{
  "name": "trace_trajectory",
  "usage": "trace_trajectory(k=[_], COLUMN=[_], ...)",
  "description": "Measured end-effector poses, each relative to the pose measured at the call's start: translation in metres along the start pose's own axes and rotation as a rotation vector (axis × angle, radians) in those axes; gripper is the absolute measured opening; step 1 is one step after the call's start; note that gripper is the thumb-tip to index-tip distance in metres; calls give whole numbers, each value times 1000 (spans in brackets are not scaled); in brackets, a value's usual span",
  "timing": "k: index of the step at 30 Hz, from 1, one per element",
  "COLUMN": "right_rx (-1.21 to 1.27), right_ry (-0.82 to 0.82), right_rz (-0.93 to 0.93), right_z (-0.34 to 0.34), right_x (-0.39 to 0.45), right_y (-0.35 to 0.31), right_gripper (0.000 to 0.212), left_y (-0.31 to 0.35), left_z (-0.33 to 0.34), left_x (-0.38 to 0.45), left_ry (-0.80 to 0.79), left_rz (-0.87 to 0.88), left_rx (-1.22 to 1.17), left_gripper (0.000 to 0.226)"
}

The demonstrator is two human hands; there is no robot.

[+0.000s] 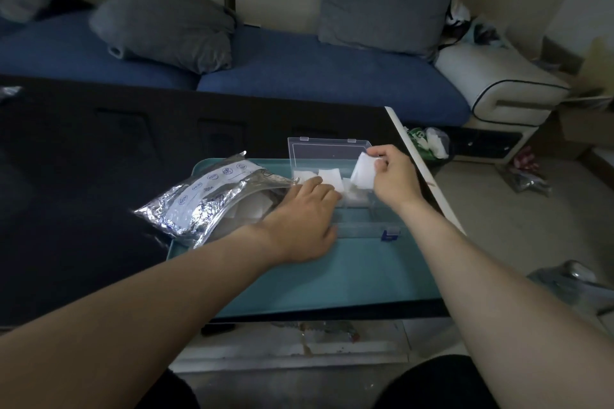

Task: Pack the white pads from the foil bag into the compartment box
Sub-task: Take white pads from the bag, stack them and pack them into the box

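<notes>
— Foil first: where does the bag [212, 199] lie?
— On its side at the left end of a teal tray [332, 276], mouth turned right, partly hanging over the tray's left edge onto the dark bench [83, 176]. White stuff shows inside the mouth.
— And the left hand [305, 219]?
— Flat, palm down, fingers straight, resting at the bag's mouth with the fingertips reaching the near left part of the box [335, 183]. It grips nothing that I can see.
— The box?
— Clear plastic, on the tray just right of the bag, lid [329, 151] standing open at the back. A blue latch [387, 235] sits on its front edge.
— Are pads in it?
— Yes, white pads [329, 176] lie in the far compartments; the near ones look bare, though the left hand hides some of them.
— The right hand [395, 176]?
— Raised over the right side of the box, fingers curled, pinching a white pad [362, 173] by its top edge. That pad hangs tilted above the box; whether it touches the pads beneath, I cannot tell.
— Anything else?
— Behind the bench, a blue sofa [299, 76] with grey cushions [166, 26].
</notes>
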State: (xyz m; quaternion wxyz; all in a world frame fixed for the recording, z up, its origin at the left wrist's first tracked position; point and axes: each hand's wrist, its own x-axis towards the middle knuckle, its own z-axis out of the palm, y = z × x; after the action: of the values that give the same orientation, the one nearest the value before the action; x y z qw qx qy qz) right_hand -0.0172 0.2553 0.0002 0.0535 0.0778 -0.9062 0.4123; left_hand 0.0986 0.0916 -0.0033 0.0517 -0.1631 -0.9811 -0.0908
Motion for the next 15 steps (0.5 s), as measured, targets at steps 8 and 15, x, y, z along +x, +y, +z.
trace_trajectory(k=[8,15], right_rx=[-263,-214], right_ry=[-273,-83], right_rz=[120,206], right_z=[6,11], right_x=[3,3], right_y=[-18,-21], right_gripper=[50,58], left_y=[2,3], left_z=[12,9], left_x=[1,-2], left_ry=[-44,-84], left_rz=[63,49], left_rx=[104,86], left_gripper=[55,54])
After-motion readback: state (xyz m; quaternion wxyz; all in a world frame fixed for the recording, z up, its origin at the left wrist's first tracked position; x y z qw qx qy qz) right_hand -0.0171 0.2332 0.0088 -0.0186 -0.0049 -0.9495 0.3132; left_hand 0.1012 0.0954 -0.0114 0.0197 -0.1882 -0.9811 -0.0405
